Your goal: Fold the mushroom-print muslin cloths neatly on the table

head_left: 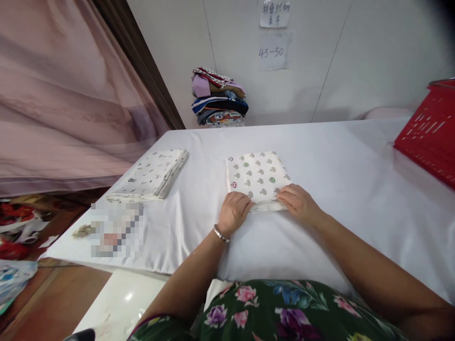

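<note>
A white cloth printed with grey, green and red mushrooms lies folded into a rough square on the white-covered table. At its near left corner my left hand, with a silver bracelet on the wrist, has its fingers closed on the edge. My right hand pinches the near right corner. Between the two hands a lower layer of the cloth shows below the top fold. Both thumbs are partly hidden.
Left of the hands lies a stack of folded printed cloths. A blurred-out patch is in front of it. A red plastic basket stands at the right. Beyond the table's far edge is a pile of folded fabrics.
</note>
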### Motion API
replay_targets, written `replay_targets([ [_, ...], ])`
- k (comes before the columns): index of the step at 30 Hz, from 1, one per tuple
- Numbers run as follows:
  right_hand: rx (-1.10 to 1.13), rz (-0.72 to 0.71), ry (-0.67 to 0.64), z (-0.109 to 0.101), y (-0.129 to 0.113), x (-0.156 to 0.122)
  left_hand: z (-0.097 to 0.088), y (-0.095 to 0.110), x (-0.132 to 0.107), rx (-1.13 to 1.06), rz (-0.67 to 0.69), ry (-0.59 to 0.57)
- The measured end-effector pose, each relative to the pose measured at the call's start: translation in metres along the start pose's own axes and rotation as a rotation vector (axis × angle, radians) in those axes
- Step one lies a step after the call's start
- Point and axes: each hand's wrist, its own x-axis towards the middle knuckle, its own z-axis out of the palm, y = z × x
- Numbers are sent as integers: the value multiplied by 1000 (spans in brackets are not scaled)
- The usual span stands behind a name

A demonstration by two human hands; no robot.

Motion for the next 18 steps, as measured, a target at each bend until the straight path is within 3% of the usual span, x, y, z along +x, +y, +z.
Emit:
replay_targets([
  [11,74,-86,-146,-9,5,1,3,4,-2,43,86,-10],
  [18,77,-109,-147,-12,5,2,7,7,-3,66,100,-6],
])
